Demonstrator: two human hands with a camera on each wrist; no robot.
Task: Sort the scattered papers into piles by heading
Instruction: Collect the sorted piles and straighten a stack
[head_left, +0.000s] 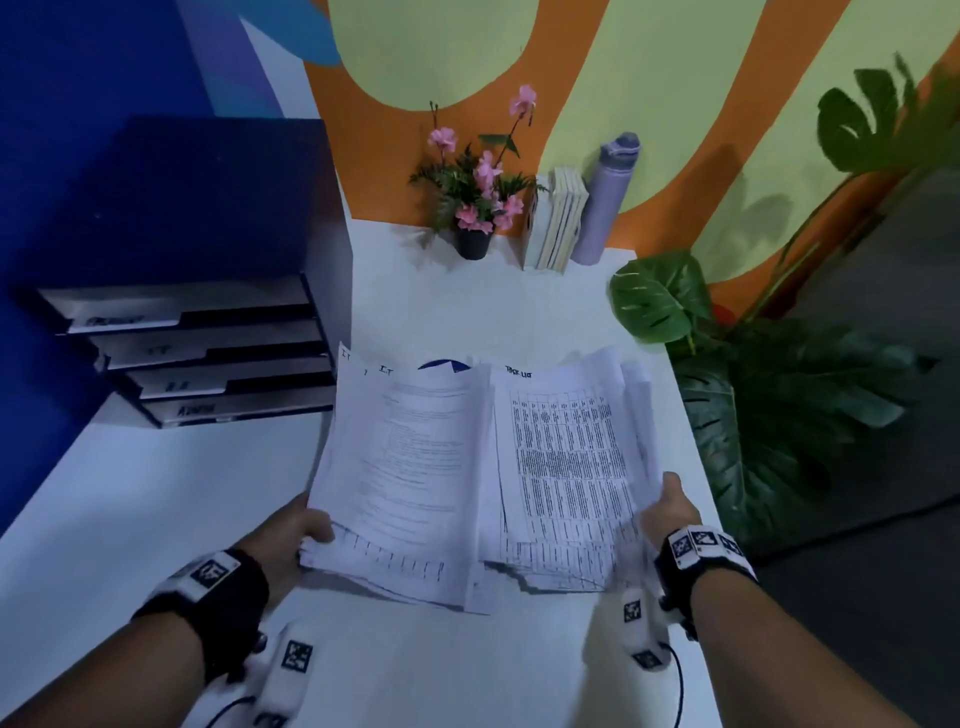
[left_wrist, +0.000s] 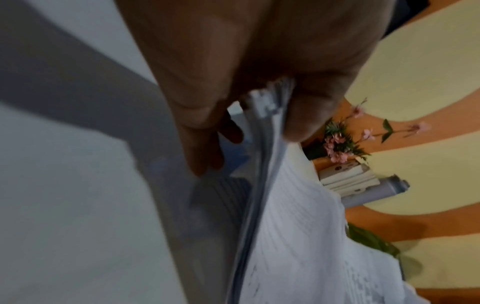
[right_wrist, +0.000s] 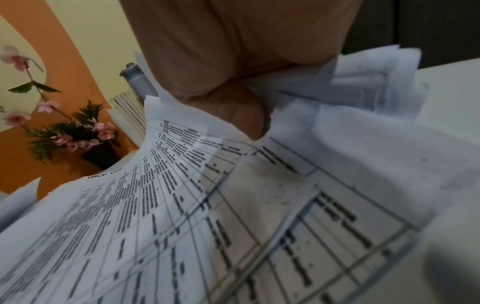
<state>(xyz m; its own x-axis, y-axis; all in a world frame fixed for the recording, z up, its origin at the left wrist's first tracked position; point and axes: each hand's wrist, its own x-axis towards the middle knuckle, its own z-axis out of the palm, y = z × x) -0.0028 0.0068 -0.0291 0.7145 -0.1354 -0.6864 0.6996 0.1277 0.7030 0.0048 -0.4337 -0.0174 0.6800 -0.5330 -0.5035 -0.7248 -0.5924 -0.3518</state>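
A loose stack of white printed papers (head_left: 467, 467) is lifted over the white desk (head_left: 156, 519), fanned into two halves. The left half shows text pages headed "IT"; the right half (right_wrist: 182, 226) is a dense table sheet with a handwritten heading. My left hand (head_left: 296, 530) grips the near left edge, thumb on top and fingers underneath, and the paper edges (left_wrist: 267, 123) show pinched between them. At the near right edge my right hand (head_left: 670, 504) grips the sheets with the thumb pressed on top. The undersides of the papers are hidden.
A dark blue tray organiser (head_left: 208, 358) with labelled drawers stands at the left. At the back are a potted pink flower (head_left: 475, 208), upright books (head_left: 556, 228) and a lilac bottle (head_left: 608, 202). A large leafy plant (head_left: 753, 389) crowds the desk's right edge.
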